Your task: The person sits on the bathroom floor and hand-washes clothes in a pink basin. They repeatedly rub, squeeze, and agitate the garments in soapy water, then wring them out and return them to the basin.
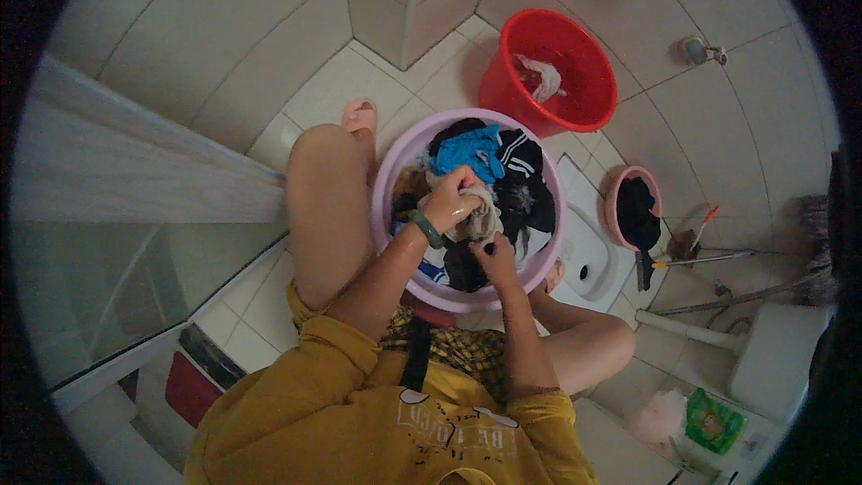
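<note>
A pink-lilac plastic basin (385,178) full of wet laundry stands between my knees. Over the pile, my left hand (452,203), with a dark green bangle on its wrist, grips a greyish-white wet cloth (482,219). My right hand (497,259) is closed at the lower edge of that same cloth, its fingertips partly hidden. Just beyond the hands lies a bright blue garment (469,152). Next to it is a black garment with white stripes (520,153). Suds cling to the dark clothes around them.
Touching the basin's far side is a red bucket (495,91) holding a white cloth (544,79). To the right are a white squat toilet (598,259), a small pink tub (611,205) with black cloth, and a long-handled squeegee (645,269). A glass partition (135,283) stands left.
</note>
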A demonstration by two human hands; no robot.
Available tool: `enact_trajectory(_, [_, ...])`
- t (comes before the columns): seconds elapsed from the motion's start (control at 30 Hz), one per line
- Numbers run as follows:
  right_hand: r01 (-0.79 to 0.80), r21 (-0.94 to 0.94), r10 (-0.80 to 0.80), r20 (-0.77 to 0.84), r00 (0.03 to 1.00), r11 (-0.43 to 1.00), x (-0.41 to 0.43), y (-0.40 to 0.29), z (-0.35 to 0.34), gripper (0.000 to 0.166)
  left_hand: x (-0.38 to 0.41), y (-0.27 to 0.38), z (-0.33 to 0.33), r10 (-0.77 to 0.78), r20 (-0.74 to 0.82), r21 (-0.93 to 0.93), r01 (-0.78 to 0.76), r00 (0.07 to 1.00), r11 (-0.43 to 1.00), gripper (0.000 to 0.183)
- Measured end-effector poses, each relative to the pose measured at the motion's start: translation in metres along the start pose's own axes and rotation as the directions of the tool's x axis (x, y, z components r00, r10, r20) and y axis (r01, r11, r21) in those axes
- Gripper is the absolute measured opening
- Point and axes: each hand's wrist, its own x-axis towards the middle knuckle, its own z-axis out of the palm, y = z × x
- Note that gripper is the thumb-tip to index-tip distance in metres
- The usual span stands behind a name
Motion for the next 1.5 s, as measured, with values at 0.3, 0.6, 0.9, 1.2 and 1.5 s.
enact_trajectory(0.3, [0.012,0.974,0.28,-0.078,0.957,0.227,0.014,-0.02,-0.107,0.029,-0.003,0.041,-0.005,-0.364,0.298,0.527,0.166,0.882,0.834,0.036])
enact_trajectory(0.6, [0.299,0.162,-0.211,-0.412,0.886,0.94,0.002,-0.081,-0.07,0.021,-0.005,-0.026,0.03,-0.509,0.265,-0.75,0.507,0.819,0.425,0.032])
enact_trajectory(0.9, [-0.282,-0.108,0.266,-0.14,0.954,0.953,0.029,-0.055,-0.025,0.035,-0.038,-0.105,0.065,-0.692,0.236,-0.854,0.486,0.683,0.188,0.036])
enact_trajectory(1.2, [-0.208,0.117,0.233,-0.269,0.935,0.971,0.017,-0.024,-0.015,0.026,-0.043,-0.078,0.066,-0.777,0.167,-0.639,0.667,0.607,0.383,0.04])
enact_trajectory(1.5, [-0.243,0.675,0.192,0.152,0.97,0.696,0.032,-0.024,-0.081,0.026,-0.027,-0.003,0.026,-0.478,0.455,0.266,0.398,0.751,0.878,0.044])
